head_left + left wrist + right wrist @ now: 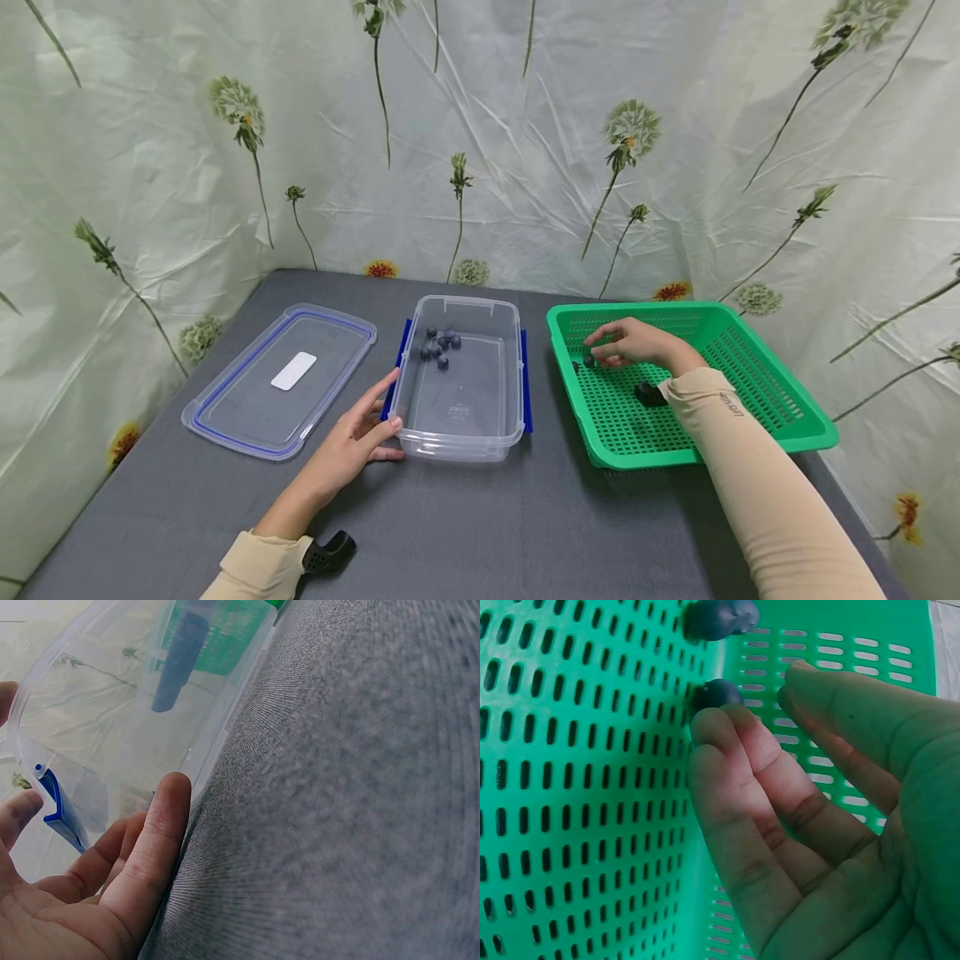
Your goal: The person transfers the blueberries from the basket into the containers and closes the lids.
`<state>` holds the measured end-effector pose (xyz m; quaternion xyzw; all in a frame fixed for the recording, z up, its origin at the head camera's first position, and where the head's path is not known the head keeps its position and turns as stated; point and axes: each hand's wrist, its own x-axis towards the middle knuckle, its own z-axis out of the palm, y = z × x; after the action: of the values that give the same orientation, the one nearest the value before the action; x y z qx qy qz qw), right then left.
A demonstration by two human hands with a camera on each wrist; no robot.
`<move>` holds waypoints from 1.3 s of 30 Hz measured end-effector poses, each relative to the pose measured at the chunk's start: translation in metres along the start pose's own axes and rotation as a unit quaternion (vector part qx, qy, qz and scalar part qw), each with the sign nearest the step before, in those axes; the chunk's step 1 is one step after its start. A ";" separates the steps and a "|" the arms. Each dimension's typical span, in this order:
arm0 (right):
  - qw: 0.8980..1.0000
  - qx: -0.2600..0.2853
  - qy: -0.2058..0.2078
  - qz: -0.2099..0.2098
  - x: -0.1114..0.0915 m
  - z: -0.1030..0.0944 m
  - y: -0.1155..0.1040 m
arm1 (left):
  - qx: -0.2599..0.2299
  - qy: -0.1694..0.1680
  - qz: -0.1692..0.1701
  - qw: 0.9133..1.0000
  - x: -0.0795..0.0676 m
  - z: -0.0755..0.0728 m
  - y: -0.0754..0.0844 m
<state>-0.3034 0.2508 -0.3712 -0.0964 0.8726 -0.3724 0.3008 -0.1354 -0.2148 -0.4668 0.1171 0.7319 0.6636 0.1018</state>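
Head view gives me the right hand [633,343] over the left part of the green basket [637,308], right of frame, its fingers half bent and nothing visibly held; I'd judge a light fingertip pinch best on the nearest dark berry [721,691], while the loosely spread left hand [352,446] touches the clear container [461,437] at centre. Right wrist view adds the thumb standing clear of the fingertips and a second berry [718,619] at top; only head view shows the container's berries [437,353].
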 end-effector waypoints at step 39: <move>0.997 -0.079 0.011 -0.021 0.009 0.011 0.010 | 0.000 -0.004 0.005 1.000 -0.002 0.000 0.004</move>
<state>-0.3037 0.2480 -0.3886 -0.1337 0.9002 -0.3099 0.2751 -0.1330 -0.2151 -0.4629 0.1230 0.7310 0.6635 0.1015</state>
